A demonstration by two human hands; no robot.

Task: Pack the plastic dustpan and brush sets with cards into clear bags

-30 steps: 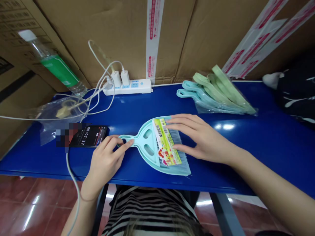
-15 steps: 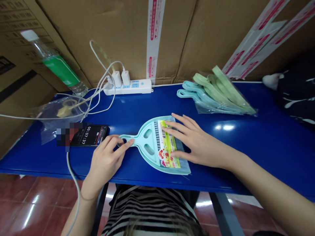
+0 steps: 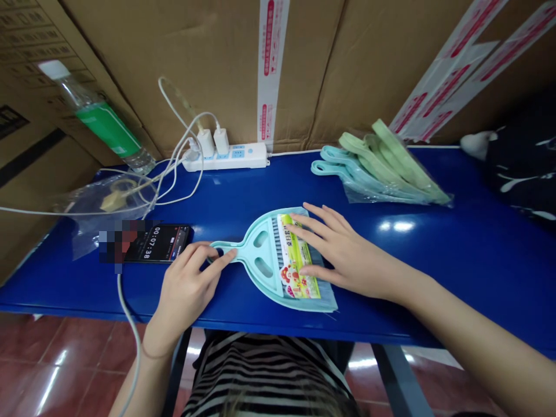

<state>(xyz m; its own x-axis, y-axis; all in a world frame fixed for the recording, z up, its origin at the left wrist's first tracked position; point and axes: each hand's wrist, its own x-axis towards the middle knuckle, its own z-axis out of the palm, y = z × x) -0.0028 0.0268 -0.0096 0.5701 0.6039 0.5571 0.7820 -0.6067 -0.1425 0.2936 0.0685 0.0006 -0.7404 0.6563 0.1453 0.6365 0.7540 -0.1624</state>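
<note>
A light blue mini dustpan (image 3: 260,260) with a brush in it lies flat on the blue table (image 3: 456,260), handle pointing left. A colourful paper label (image 3: 295,258) lies across the grey bristles. My left hand (image 3: 185,289) pinches the end of the handle between thumb and fingers. My right hand (image 3: 343,249) rests flat on the label and bristles, fingers stretched out and apart.
A phone (image 3: 152,243) showing a timer lies left of the handle, its white cable running off the table edge. Behind it are a plastic bag (image 3: 99,202), a water bottle (image 3: 99,119) and a power strip (image 3: 230,156). A bagged pile of green and blue dustpans (image 3: 382,165) lies at the back right. Cardboard boxes form the back wall.
My right hand has slid the label a little to the right over the bristles, uncovering the comb teeth. The left hand has stayed on the handle.
</note>
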